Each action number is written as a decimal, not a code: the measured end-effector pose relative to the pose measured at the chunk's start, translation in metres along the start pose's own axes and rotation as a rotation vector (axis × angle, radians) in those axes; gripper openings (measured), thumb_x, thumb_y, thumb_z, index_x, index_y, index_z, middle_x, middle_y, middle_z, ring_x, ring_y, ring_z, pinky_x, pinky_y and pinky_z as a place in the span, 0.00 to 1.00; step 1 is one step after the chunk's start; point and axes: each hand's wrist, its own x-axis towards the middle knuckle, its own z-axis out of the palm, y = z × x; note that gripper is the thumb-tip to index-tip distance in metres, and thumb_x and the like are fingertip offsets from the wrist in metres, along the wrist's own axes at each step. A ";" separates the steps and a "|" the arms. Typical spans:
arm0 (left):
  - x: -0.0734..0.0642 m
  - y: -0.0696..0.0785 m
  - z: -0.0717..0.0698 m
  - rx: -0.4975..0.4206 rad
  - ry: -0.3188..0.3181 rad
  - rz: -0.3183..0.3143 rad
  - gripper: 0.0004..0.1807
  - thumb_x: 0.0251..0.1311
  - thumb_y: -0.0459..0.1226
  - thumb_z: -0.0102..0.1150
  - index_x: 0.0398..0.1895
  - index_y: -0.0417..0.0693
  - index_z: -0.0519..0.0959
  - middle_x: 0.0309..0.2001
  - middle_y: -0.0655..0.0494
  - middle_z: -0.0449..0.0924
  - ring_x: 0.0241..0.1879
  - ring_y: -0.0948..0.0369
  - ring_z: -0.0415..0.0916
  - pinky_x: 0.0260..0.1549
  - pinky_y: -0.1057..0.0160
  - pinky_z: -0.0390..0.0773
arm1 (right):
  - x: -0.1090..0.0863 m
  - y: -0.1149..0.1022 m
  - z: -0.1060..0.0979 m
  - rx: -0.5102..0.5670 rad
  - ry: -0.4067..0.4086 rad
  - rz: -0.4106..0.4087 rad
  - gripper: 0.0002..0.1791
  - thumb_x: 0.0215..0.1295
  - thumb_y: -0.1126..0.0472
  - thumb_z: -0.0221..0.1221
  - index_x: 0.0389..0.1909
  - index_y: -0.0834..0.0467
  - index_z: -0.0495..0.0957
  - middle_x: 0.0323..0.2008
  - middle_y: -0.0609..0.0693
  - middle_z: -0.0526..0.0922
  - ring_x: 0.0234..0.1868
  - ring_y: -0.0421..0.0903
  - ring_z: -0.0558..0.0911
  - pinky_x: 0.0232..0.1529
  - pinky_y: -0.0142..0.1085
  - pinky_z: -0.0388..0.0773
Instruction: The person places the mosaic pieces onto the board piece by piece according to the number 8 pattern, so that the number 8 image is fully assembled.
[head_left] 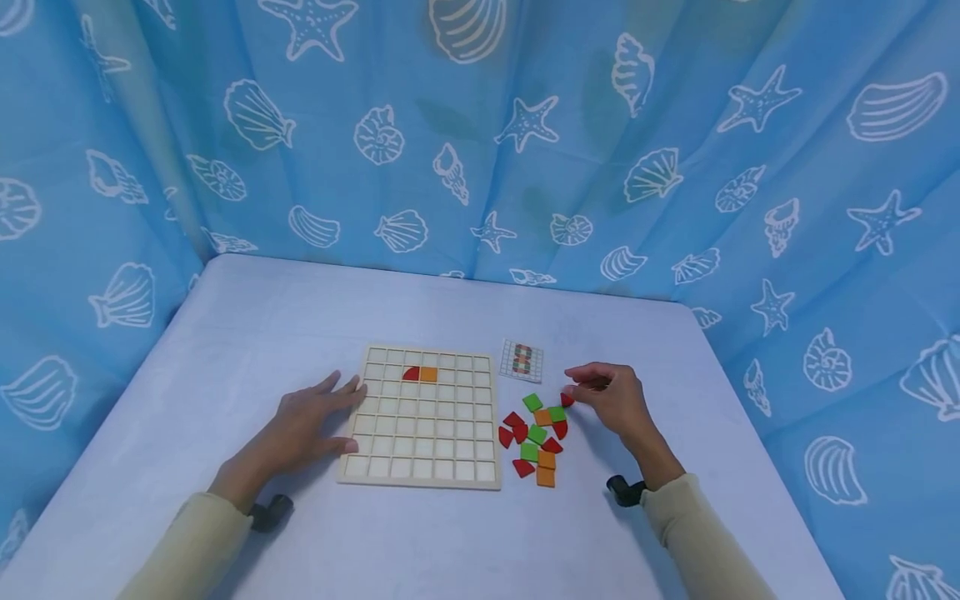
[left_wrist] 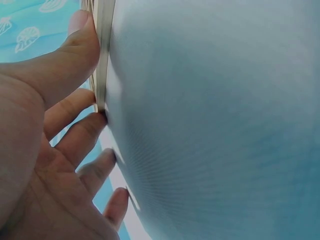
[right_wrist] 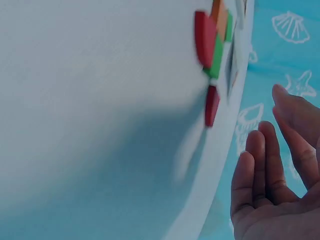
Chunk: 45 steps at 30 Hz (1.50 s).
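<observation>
My left hand rests at the left edge of a pale wooden grid board, its fingers spread and its thumb on the rim. In the left wrist view the thumb touches the board's side. On the board, a red quarter-circle tile lies beside an orange square tile. My right hand hovers just above a red quarter-circle tile at the pile's upper right. In the right wrist view this tile lies on the table, apart from the loosely bent fingers, which hold nothing.
Right of the board lie several loose tiles: green squares, orange squares and red quarter-circles. A small printed pattern card lies behind them. White cloth covers the table, and a blue shell-patterned curtain surrounds it.
</observation>
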 end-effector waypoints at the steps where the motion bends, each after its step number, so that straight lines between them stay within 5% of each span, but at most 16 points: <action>1: 0.000 -0.001 0.000 0.001 0.001 0.000 0.48 0.56 0.48 0.79 0.80 0.50 0.69 0.81 0.46 0.64 0.82 0.35 0.54 0.69 0.22 0.62 | 0.000 0.002 -0.001 -0.008 -0.004 -0.001 0.17 0.68 0.59 0.72 0.57 0.53 0.88 0.54 0.55 0.88 0.52 0.51 0.84 0.48 0.31 0.82; 20: 0.000 -0.008 0.003 -0.005 0.026 0.007 0.48 0.56 0.48 0.80 0.79 0.49 0.69 0.80 0.45 0.66 0.82 0.35 0.55 0.68 0.22 0.62 | 0.009 0.015 0.011 -0.198 -0.040 -0.006 0.10 0.64 0.62 0.75 0.45 0.54 0.87 0.42 0.52 0.86 0.42 0.48 0.79 0.41 0.33 0.79; 27: 0.000 -0.008 0.003 0.000 0.031 0.026 0.48 0.56 0.49 0.79 0.79 0.48 0.70 0.79 0.45 0.66 0.81 0.34 0.57 0.66 0.22 0.64 | 0.008 0.009 0.013 -0.125 -0.028 -0.095 0.10 0.67 0.63 0.72 0.43 0.54 0.80 0.42 0.53 0.87 0.42 0.49 0.82 0.42 0.32 0.83; 38: 0.000 -0.007 0.002 0.002 0.039 0.034 0.47 0.55 0.49 0.79 0.78 0.48 0.71 0.79 0.44 0.67 0.80 0.34 0.58 0.65 0.22 0.65 | 0.002 -0.028 0.027 0.034 -0.053 -0.192 0.12 0.68 0.61 0.72 0.51 0.50 0.89 0.48 0.50 0.91 0.45 0.50 0.86 0.44 0.29 0.85; 45: 0.001 -0.007 0.003 -0.008 0.043 0.038 0.47 0.56 0.49 0.79 0.78 0.47 0.71 0.79 0.45 0.67 0.80 0.34 0.58 0.66 0.23 0.64 | 0.005 -0.049 0.046 0.084 -0.035 -0.219 0.07 0.72 0.54 0.69 0.46 0.49 0.86 0.40 0.49 0.90 0.40 0.53 0.87 0.46 0.44 0.88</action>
